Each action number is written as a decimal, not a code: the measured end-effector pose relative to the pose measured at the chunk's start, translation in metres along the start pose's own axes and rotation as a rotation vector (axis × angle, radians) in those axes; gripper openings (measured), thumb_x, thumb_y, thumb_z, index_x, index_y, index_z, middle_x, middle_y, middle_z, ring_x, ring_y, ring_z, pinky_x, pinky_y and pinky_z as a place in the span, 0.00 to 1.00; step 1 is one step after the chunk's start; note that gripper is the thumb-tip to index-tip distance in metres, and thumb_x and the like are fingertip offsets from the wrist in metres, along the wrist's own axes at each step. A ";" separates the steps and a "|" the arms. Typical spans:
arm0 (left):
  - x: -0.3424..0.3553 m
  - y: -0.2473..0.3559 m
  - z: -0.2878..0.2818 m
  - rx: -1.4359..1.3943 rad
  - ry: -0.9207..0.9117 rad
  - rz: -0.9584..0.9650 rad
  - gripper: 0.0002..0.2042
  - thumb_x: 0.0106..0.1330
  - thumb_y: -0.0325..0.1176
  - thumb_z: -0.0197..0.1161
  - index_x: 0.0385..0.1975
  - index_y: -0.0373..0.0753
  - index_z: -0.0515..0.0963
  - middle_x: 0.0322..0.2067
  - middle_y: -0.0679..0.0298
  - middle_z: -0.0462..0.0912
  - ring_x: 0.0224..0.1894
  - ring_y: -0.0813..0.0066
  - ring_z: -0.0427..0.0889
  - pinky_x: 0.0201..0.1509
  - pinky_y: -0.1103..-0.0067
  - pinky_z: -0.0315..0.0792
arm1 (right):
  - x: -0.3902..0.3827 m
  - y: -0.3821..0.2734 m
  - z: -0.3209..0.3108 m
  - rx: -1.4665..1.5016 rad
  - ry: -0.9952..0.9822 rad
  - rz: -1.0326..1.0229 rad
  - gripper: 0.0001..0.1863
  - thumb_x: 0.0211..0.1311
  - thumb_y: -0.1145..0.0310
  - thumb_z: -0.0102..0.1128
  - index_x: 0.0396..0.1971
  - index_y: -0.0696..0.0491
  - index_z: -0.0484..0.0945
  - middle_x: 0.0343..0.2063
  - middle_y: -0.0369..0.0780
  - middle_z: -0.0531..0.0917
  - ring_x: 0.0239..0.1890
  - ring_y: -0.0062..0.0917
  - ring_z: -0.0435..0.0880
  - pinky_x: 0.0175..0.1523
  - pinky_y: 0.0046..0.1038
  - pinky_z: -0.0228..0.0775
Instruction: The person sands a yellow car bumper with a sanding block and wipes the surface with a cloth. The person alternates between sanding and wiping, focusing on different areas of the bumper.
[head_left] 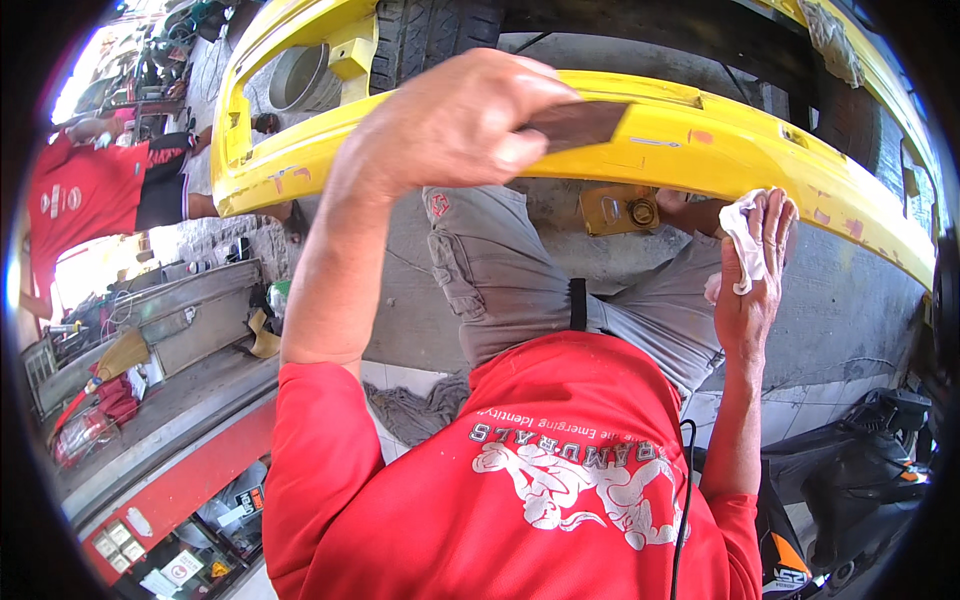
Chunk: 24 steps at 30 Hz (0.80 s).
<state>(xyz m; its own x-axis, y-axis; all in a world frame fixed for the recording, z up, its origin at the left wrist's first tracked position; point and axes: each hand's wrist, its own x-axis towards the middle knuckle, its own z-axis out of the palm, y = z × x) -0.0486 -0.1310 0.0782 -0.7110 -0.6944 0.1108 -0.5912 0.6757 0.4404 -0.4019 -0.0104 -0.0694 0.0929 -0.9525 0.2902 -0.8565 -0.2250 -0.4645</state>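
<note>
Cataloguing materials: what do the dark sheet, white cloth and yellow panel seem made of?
Dark sheet: perhaps sandpaper or plastic; dull, flat, straight-edged. White cloth: likely fabric, matte, creased. Yellow panel: probably painted metal, possibly plastic; glossy highlights, reddish patches.

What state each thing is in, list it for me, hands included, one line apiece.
Left hand: closed on the dark flat piece.
Dark flat piece: gripped, partly covered by the fingers.
Right hand: fingers extended, holding the white cloth.
White cloth: bunched.
Yellow panel: marked with small reddish-brown patches.
Gray rag: crumpled.
Yellow container: on the floor; open or closed, I cannot tell.
</note>
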 end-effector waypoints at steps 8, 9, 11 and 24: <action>0.007 0.008 0.025 -0.066 -0.086 0.074 0.15 0.61 0.28 0.65 0.47 0.35 0.87 0.45 0.52 0.88 0.50 0.47 0.88 0.58 0.60 0.82 | 0.002 -0.003 -0.009 0.036 -0.050 0.011 0.30 0.87 0.57 0.50 0.80 0.55 0.69 0.85 0.47 0.60 0.89 0.47 0.48 0.88 0.45 0.40; 0.004 0.006 0.019 -0.053 -0.075 0.049 0.15 0.60 0.27 0.65 0.47 0.35 0.87 0.45 0.52 0.88 0.50 0.47 0.88 0.58 0.60 0.82 | 0.002 -0.003 -0.009 0.030 -0.054 0.019 0.30 0.87 0.57 0.50 0.80 0.55 0.69 0.85 0.47 0.60 0.89 0.47 0.48 0.88 0.45 0.40; -0.001 0.005 0.011 -0.020 -0.040 -0.023 0.16 0.60 0.27 0.65 0.48 0.35 0.87 0.45 0.52 0.88 0.50 0.47 0.88 0.58 0.60 0.82 | 0.002 -0.002 -0.009 0.016 -0.048 0.012 0.30 0.87 0.56 0.50 0.80 0.55 0.70 0.85 0.47 0.60 0.89 0.46 0.48 0.88 0.45 0.40; 0.016 0.015 0.026 0.055 -0.188 0.033 0.18 0.59 0.24 0.65 0.50 0.35 0.87 0.47 0.54 0.87 0.50 0.47 0.87 0.56 0.59 0.81 | 0.003 -0.004 -0.008 0.032 -0.032 -0.010 0.31 0.87 0.55 0.51 0.81 0.53 0.68 0.86 0.46 0.58 0.89 0.46 0.48 0.88 0.46 0.42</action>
<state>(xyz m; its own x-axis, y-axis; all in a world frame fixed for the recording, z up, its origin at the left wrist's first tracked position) -0.0791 -0.1251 0.0632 -0.7857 -0.6169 -0.0459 -0.5829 0.7134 0.3890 -0.4021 -0.0105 -0.0597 0.1178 -0.9561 0.2681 -0.8388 -0.2404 -0.4885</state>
